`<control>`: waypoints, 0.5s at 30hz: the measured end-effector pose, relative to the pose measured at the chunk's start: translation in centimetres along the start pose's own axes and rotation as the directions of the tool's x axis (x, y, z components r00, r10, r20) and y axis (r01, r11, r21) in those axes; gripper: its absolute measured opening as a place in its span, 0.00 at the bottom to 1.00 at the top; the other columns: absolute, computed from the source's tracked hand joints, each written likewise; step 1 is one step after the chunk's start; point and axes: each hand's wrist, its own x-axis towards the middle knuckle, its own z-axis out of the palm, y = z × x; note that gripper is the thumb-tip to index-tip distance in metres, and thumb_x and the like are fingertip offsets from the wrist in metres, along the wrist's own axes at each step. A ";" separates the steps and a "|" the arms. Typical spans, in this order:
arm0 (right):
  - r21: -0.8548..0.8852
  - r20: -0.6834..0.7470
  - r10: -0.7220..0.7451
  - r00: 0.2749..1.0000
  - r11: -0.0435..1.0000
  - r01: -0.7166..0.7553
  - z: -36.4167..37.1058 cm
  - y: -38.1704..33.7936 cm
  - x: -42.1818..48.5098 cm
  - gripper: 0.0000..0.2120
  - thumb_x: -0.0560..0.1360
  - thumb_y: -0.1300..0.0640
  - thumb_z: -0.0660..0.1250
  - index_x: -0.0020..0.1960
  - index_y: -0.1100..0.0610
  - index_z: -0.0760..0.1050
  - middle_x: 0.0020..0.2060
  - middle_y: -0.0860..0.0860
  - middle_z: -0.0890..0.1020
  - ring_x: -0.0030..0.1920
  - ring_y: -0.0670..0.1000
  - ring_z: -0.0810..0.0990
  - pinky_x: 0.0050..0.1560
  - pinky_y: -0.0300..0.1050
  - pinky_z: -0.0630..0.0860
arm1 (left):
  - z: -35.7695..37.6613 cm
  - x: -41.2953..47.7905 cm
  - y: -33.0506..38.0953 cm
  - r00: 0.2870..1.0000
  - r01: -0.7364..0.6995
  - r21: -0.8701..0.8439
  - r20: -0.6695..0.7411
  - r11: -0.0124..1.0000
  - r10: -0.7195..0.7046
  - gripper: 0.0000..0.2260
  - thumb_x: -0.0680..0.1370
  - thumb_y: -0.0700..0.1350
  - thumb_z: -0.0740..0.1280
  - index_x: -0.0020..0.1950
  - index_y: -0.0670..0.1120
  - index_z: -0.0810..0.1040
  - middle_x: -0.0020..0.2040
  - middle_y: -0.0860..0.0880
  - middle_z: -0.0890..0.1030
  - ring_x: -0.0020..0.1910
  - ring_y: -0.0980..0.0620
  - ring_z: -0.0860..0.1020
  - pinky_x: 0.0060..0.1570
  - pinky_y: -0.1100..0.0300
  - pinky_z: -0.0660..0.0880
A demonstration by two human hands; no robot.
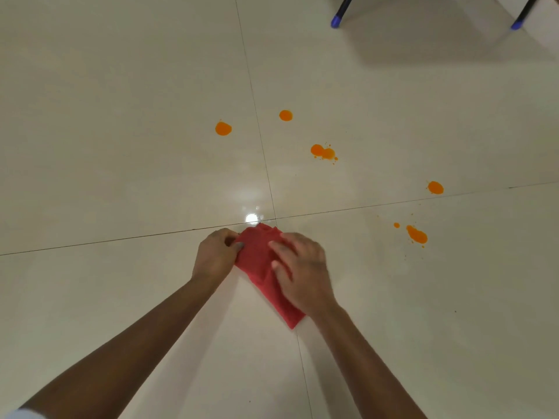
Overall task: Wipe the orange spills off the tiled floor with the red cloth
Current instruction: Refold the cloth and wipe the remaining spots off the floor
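Observation:
The red cloth lies folded on the cream tiled floor, just below where four tiles meet. My left hand pinches the cloth's left edge with curled fingers. My right hand lies on top of the cloth, fingers spread and fairly straight, pressing it down. Several orange spills dot the floor beyond the cloth: one round spot at upper left, another past the grout line, a double blob, a spot at far right, and a splatter to the right of my hands.
Two dark chair legs with blue feet stand at the top right, casting a shadow on the tiles. A bright light reflection glares on the floor just above the cloth.

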 end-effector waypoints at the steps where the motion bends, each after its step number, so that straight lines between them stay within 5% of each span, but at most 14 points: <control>1: -0.046 0.065 -0.081 0.995 0.995 0.084 1.0 -0.6 -0.5 0.19 0.73 0.48 0.58 0.63 0.49 0.72 0.64 0.52 0.74 0.66 0.53 0.68 0.65 0.55 0.63 | 0.0 0.1 -0.1 0.998 -0.055 0.010 -0.020 0.998 0.055 0.06 0.75 0.41 0.66 0.50 0.43 0.79 0.49 0.47 0.79 0.48 0.49 0.76 0.46 0.60 0.69; 4: -0.157 0.251 -0.173 0.952 0.964 0.216 3.7 -0.8 -1.4 0.24 0.75 0.44 0.55 0.70 0.46 0.63 0.72 0.50 0.66 0.72 0.54 0.62 0.72 0.59 0.55 | -0.3 0.3 -0.7 0.979 -0.180 0.014 -0.094 0.984 0.181 0.08 0.78 0.42 0.61 0.52 0.42 0.78 0.53 0.45 0.77 0.52 0.48 0.75 0.50 0.59 0.67; 6: -0.245 0.240 -0.130 0.962 0.951 0.190 4.3 0.5 -1.0 0.24 0.76 0.45 0.53 0.72 0.47 0.61 0.72 0.50 0.65 0.73 0.54 0.61 0.72 0.59 0.52 | -0.3 0.5 -1.2 0.944 -0.307 0.139 -0.080 0.942 0.319 0.12 0.80 0.44 0.59 0.59 0.42 0.76 0.59 0.45 0.76 0.60 0.47 0.71 0.57 0.58 0.66; 8: -0.311 0.136 0.052 0.989 0.950 -0.007 3.6 2.2 -0.5 0.25 0.77 0.45 0.51 0.73 0.48 0.60 0.72 0.50 0.64 0.73 0.54 0.61 0.70 0.57 0.50 | -0.2 0.8 -1.6 0.889 -0.456 0.318 0.113 0.831 0.445 0.21 0.78 0.52 0.55 0.67 0.43 0.70 0.68 0.44 0.70 0.68 0.46 0.65 0.65 0.57 0.61; 11: -0.256 -0.015 0.417 0.909 0.877 -0.407 2.2 4.7 -1.6 0.26 0.78 0.43 0.44 0.75 0.48 0.51 0.75 0.51 0.56 0.75 0.54 0.51 0.72 0.57 0.42 | 1.0 1.8 -1.1 0.767 -0.635 0.477 0.478 0.607 0.428 0.38 0.71 0.65 0.43 0.75 0.44 0.55 0.77 0.45 0.53 0.76 0.47 0.49 0.73 0.56 0.48; 15: -0.317 0.054 0.365 0.930 0.889 -0.330 1.9 4.3 -3.4 0.25 0.79 0.43 0.44 0.75 0.46 0.50 0.75 0.50 0.56 0.75 0.57 0.51 0.72 0.61 0.48 | 3.5 3.0 0.6 0.711 -0.700 0.610 0.645 0.370 0.280 0.44 0.71 0.70 0.52 0.75 0.45 0.38 0.75 0.46 0.34 0.74 0.45 0.36 0.74 0.48 0.43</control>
